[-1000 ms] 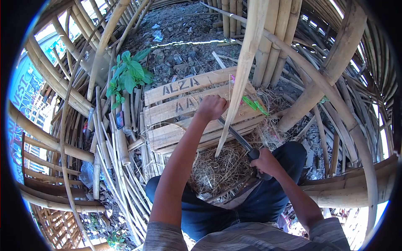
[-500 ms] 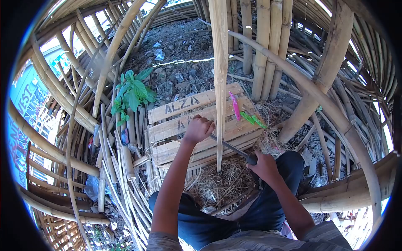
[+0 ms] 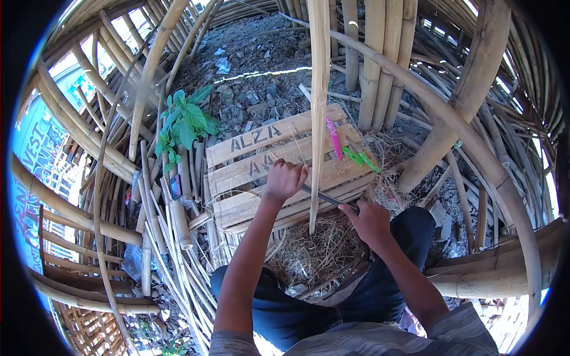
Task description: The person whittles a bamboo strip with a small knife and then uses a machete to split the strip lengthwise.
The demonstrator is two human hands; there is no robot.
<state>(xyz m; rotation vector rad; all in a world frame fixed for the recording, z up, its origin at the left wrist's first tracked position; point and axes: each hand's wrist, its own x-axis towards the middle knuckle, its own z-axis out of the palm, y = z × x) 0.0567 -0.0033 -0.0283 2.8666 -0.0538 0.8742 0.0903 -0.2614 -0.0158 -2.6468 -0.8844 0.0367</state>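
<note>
A long split bamboo strip (image 3: 319,89) stands in front of me, its lower end tapering to a point above the straw-like shavings. Behind it crosses the dark blade of a knife (image 3: 332,200). My right hand (image 3: 369,222) is closed around the knife's handle, on the right of the strip. Closed over the blade's far end, my left hand (image 3: 286,180) is on the strip's left side. Its fingertips are partly hidden. Below both hands lies a slatted wooden crate (image 3: 252,168) with black stencilled letters. A pink item (image 3: 334,139) and a green item (image 3: 360,158) rest on the crate.
Pale shavings (image 3: 314,255) are heaped between my legs. A leafy green plant (image 3: 187,121) grows at the left, near loose bamboo sticks (image 3: 178,255). Thick bamboo poles (image 3: 457,124) slant across the right side. Stony ground (image 3: 261,65) lies beyond the crate.
The view has shifted slightly, with the crate appearing higher. The bamboo strip sits a little further right against the crate. Both hands keep their hold on the knife.
</note>
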